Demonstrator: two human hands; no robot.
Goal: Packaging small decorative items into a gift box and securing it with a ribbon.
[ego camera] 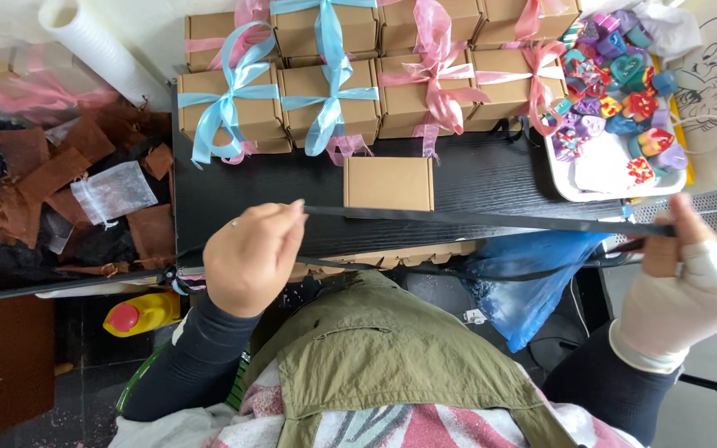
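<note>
— What are your hands doing?
— Your left hand (252,257) and bandaged right hand (684,278) are pinching a dark ribbon (491,221), stretching it taut just in front of the plain cardboard box (388,183).
— And beyond that box?
— Ribbon-tied boxes (334,104) are sitting behind it.

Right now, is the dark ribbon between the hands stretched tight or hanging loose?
Stretched tight: the ribbon runs in a straight line from the left hand to the right hand, above the table.

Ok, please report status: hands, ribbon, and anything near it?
Both hands pinch a dark ribbon: left hand, right hand. Ribbon pulled straight above plain cardboard box. Nothing between the hands.
</note>
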